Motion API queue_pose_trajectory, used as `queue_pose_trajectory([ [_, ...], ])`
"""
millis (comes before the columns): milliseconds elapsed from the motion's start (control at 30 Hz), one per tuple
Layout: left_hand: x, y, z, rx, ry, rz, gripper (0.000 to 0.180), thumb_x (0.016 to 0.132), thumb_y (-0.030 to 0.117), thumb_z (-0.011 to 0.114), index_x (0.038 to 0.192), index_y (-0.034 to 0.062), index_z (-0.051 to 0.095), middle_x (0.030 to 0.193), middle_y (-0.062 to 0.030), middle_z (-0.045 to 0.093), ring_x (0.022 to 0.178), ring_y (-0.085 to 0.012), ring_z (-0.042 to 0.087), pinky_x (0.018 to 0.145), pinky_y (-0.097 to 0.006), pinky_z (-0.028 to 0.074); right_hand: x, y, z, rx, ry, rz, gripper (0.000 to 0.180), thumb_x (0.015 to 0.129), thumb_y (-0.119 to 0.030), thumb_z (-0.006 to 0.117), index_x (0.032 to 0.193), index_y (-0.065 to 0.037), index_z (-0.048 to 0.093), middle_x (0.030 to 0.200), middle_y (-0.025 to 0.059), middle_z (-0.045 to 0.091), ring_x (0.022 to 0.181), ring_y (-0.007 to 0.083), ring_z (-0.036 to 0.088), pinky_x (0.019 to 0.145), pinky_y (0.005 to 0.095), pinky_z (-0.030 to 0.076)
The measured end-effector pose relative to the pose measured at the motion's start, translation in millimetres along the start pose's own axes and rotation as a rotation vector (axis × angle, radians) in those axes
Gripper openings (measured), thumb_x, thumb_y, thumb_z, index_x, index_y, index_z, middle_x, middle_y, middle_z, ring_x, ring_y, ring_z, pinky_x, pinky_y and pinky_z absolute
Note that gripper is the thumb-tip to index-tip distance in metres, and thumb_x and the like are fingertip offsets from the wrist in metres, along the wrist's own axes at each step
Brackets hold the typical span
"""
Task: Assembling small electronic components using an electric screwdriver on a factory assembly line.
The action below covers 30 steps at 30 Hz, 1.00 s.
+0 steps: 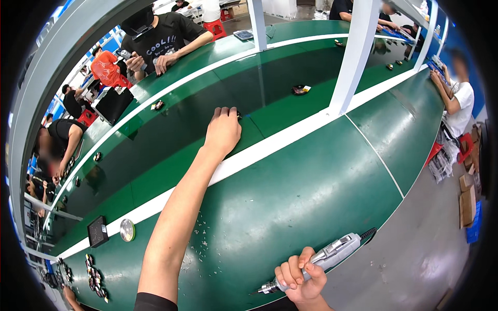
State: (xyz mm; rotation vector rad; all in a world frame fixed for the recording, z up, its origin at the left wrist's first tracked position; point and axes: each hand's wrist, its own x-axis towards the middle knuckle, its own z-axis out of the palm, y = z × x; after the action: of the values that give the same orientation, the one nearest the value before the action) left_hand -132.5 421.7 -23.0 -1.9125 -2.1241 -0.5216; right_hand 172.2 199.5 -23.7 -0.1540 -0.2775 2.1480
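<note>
My left arm stretches over the white rail to the dark green conveyor belt [181,111]. There my left hand [224,128] is closed, fingers curled down over a small black part [238,115]; only its edge shows past the fingertips. Low at the right, my right hand [301,277] wraps round a grey electric screwdriver [332,254]. Its bit end points left over the green worktop [290,207], and a black cord leaves the other end. Tiny pale screws [203,241] lie scattered on the worktop beside my left forearm.
A black tray [97,231] and a round dish [127,230] stand near the rail. Several black parts [94,277] lie at lower left; another part [300,90] rides the belt. A white post [355,57] rises from the rail. People work across the belt and at right.
</note>
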Motion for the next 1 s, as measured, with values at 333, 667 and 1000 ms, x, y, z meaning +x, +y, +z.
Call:
queue_pose_trajectory([
  [333, -63.2, 14.1, -44.7, -0.354, 0.004, 0.128, 0.035, 0.082, 0.0, 0.06, 0.118, -0.0012, 0.059, 0.119, -0.0154, 0.057, 0.113, -0.0324, 0.051, 0.097, -0.038, 0.043, -13.2, 4.9, -0.8, -0.021, 0.024, -0.033, 0.008, 0.09, -0.017, 0.049, 0.089, -0.01, 0.053, 0.054, 0.0015, 0.04, 0.047, 0.013, 0.039, 0.057, 0.0309, 0.036],
  [667, -285.0, 98.4, -157.1, -0.41, -0.235, 0.588, 0.051, 0.062, -0.001, 0.063, 0.112, -0.0087, 0.06, 0.12, -0.0181, 0.057, 0.105, -0.0322, 0.059, 0.086, -0.038, 0.052, -45.8, 4.0, 6.8, 0.01, 0.026, 0.067, 0.011, 0.092, -0.02, 0.048, 0.088, -0.009, 0.05, 0.055, -0.0012, 0.039, 0.045, 0.0108, 0.04, 0.055, 0.0288, 0.039],
  [1000, -321.2, 110.1, -151.1, -0.561, -0.22, 0.297, 0.039, 0.07, -0.004, 0.068, 0.107, -0.0091, 0.06, 0.111, -0.0168, 0.06, 0.095, -0.0314, 0.059, 0.075, -0.037, 0.053, -74.5, 33.9, 6.3, 0.007, -0.008, 0.161, 0.01, 0.091, -0.018, 0.047, 0.089, -0.009, 0.05, 0.055, 0.0, 0.04, 0.044, 0.0123, 0.041, 0.056, 0.0298, 0.04],
])
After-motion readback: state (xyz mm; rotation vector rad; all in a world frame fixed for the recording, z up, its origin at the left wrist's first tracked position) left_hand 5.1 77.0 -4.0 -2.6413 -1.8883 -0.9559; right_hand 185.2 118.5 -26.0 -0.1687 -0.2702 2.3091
